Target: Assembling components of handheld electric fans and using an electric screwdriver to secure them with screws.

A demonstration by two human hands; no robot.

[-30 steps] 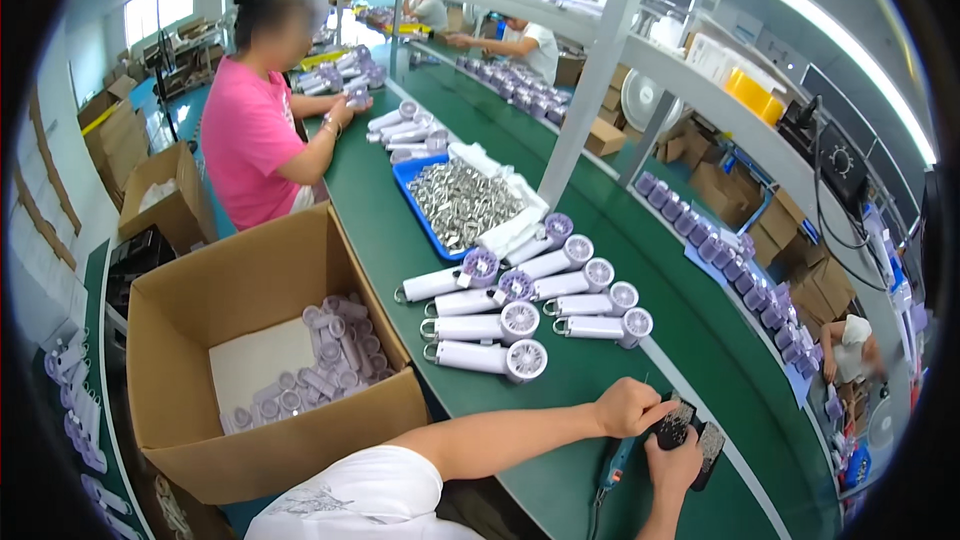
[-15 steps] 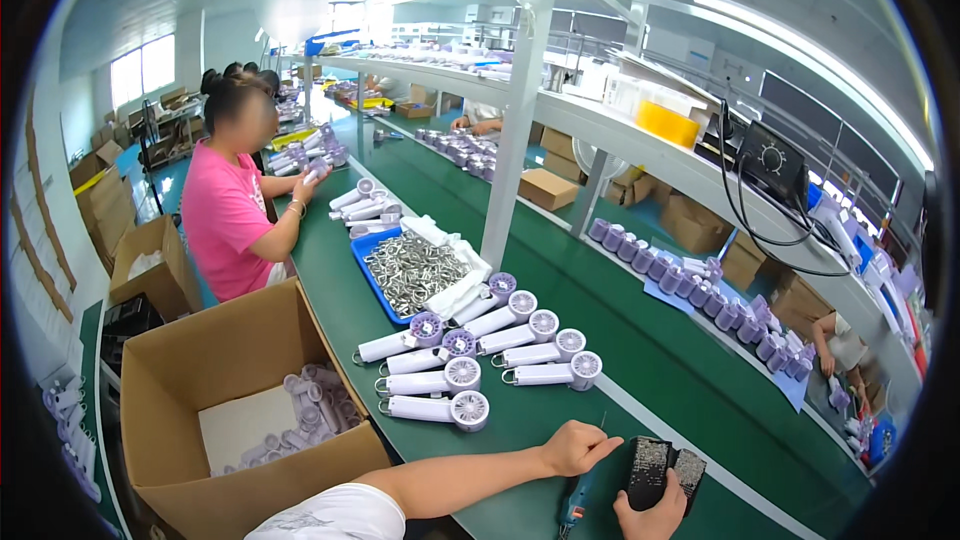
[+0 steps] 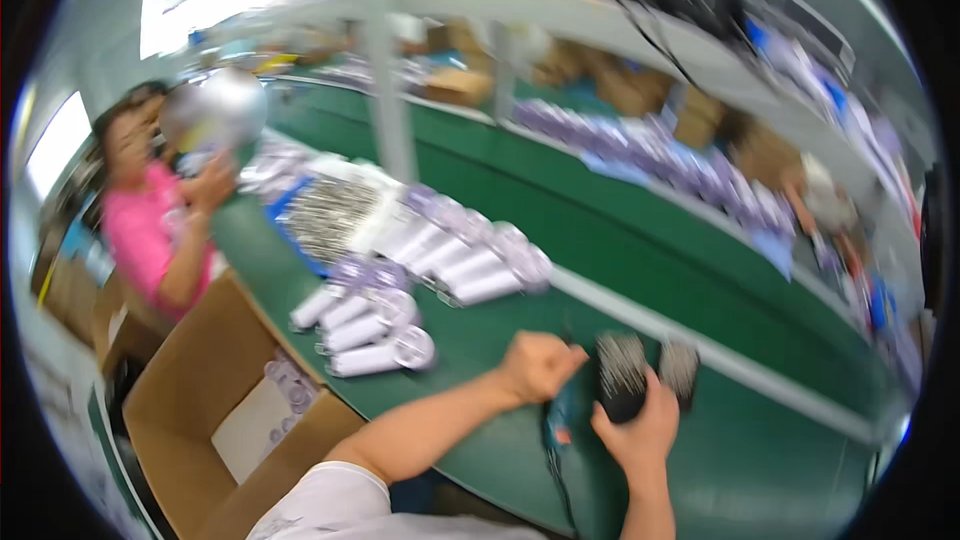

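Note:
My left hand (image 3: 540,368) is closed above the green work surface, its thumb side toward the right. Whatever its curled fingers hold is hidden. Just below it lies a teal electric screwdriver (image 3: 560,425) with an orange patch and a dark cord. In my right hand (image 3: 645,425) is a black block (image 3: 622,402) whose top is covered with small silver pieces, probably screws. A second dark block with similar pieces (image 3: 679,370) sits just right of it, a narrow gap between. Left of my hands lie white and lilac handheld fans (image 3: 375,340) in rows.
A blue tray of metal clips (image 3: 325,215) stands beyond the fans. At the lower left is a big cardboard box (image 3: 185,405) with lilac parts inside. A person in pink (image 3: 150,240) works at the far left. More lilac units (image 3: 650,155) line the opposite side, below a shelf (image 3: 470,0).
The whole view has swung and blurred. My right hand has drawn one black block away from the other, leaving a gap. The person in pink has lifted their hands. My left hand remains closed.

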